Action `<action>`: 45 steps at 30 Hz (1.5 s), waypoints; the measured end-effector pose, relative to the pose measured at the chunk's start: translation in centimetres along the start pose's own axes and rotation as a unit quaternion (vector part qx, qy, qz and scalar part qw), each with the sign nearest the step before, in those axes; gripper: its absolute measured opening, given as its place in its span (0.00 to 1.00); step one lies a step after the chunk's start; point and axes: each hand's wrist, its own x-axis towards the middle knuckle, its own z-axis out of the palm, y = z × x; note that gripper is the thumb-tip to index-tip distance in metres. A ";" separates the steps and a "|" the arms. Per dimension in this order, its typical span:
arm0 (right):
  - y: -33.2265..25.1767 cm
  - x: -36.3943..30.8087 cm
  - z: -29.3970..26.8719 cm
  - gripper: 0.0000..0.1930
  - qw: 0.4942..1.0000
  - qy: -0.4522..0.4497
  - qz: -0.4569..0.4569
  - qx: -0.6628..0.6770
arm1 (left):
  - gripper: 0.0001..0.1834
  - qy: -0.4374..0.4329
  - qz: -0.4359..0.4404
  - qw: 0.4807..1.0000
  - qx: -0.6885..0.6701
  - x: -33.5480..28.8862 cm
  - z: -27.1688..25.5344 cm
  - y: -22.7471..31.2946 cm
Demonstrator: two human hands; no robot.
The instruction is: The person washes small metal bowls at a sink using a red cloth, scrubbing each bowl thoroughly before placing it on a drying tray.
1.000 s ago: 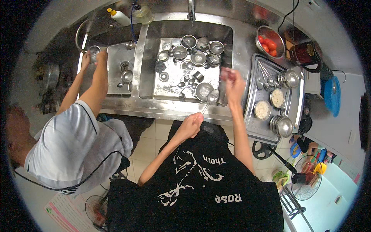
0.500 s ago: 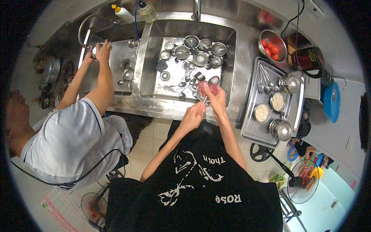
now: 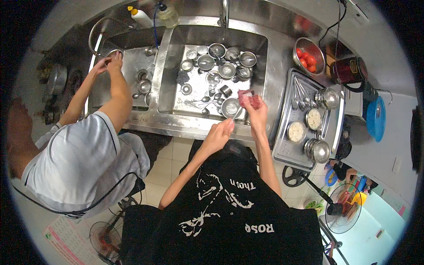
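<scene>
My left hand [image 3: 218, 135] is closed around the handle end of a metal spoon [image 3: 237, 114], which slants up and to the right over the sink's front rim. Wrapped over the spoon's head is a red scrubbing mesh [image 3: 247, 98], gripped by my right hand [image 3: 257, 114]. The mesh hides most of the head. Just beyond my hands, inside the sink basin [image 3: 212, 33], a metal bowl [image 3: 230, 107] sits near the front wall. Several spoons [image 3: 206, 99] lie left of it, with a small metal cup [image 3: 225, 91] behind.
Several metal bowls [image 3: 227, 70] fill the basin's far half, beside a dark scrubber [image 3: 183, 77]. On the right, a metal tray [image 3: 287, 149] carries ladles, stacked bowls and two bowls of pale food. Tomatoes [image 3: 306, 59] sit behind it. At the left basin, a co-worker's hands [image 3: 109, 63] are busy.
My right hand and the red mesh have shifted slightly right, and the mesh now covers the spoon's head, which showed before. The co-worker's hands have lowered into the left basin's corner.
</scene>
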 end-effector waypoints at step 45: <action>1.7 -2.3 3.9 0.12 0.988 -0.054 0.079 0.125 | 0.11 0.128 0.025 0.991 -0.011 -2.1 -2.3 -3.4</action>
